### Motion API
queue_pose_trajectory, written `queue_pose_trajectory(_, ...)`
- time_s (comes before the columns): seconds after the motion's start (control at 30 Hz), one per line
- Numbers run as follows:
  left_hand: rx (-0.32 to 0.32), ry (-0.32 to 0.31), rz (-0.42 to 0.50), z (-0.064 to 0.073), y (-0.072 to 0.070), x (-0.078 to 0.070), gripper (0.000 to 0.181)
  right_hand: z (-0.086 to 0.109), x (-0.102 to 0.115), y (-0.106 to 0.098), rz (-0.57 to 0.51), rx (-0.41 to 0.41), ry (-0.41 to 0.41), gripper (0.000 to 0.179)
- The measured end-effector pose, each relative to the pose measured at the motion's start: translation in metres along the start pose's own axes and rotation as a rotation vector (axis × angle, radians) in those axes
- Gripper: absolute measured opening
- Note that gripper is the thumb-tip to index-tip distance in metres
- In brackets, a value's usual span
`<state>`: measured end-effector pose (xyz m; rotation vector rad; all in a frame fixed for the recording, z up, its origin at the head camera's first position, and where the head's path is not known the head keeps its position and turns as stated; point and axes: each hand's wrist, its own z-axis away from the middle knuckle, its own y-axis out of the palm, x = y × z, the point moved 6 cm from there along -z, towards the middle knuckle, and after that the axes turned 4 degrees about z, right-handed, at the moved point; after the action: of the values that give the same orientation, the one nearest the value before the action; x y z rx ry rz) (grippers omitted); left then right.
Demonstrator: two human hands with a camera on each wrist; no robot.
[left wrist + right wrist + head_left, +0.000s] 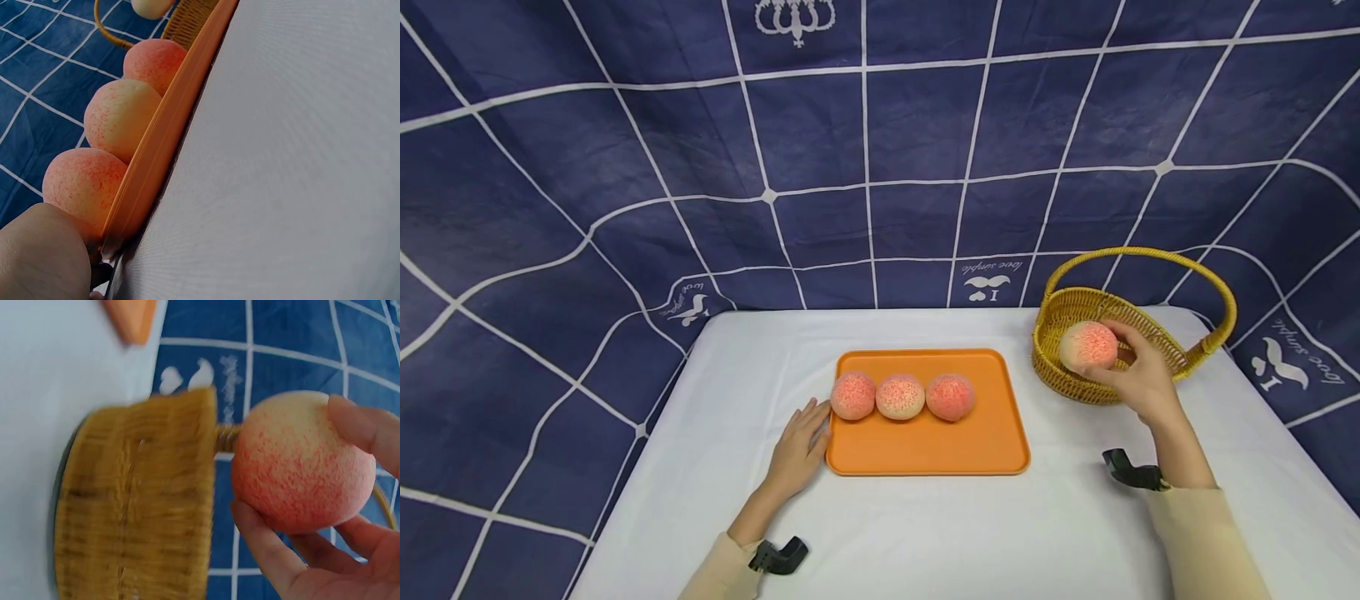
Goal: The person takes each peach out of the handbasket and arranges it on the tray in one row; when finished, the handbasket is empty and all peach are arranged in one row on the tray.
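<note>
Pinched between the thumb and fingers of my right hand [1138, 379] is a pink and cream peach [1088, 346]. In the right wrist view that peach [303, 462] shows beyond the rim of a woven basket [137, 500], clear of its wall. The head view has it over the basket's opening. My left hand [797, 450] rests with its fingers extended at the left edge of an orange tray [928, 454]. On the tray lie three peaches in a row: a left one [853, 395], a middle one [900, 397] and a right one [951, 397].
The yellow wicker basket [1075, 387] stands at the table's back right, its tall handle [1138, 252] arching above it. White cloth [925, 533] covers the table. A dark blue curtain with white grid lines [917, 217] hangs behind and at both sides.
</note>
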<state>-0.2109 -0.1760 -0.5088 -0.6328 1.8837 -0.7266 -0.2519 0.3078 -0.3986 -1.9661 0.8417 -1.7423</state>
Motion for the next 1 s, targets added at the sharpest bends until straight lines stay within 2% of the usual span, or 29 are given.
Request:
queue_pose_trajectory(0.17,0.006,-0.005,-0.001,0.0,0.0,0.001,0.044,0.008,0.017,0.02,-0.027,0.09,-0.117,0.083)
queue_pose_trajectory(0.33,-0.005,0.007,-0.01,-0.001,0.001,0.0,0.044,0.011,0.026,0.044,-0.085,0.208,-0.192,0.084)
queue_pose_trajectory(0.7,0.0,-0.005,-0.008,0.0,0.0,-0.001,0.044,0.011,0.025,0.088,-0.154,0.375,-0.18,0.08)
queue_pose_trajectory(1.0,0.018,-0.019,-0.006,0.0,0.0,0.0,0.045,0.012,0.019,0.103,-0.128,0.388,-0.204,0.078)
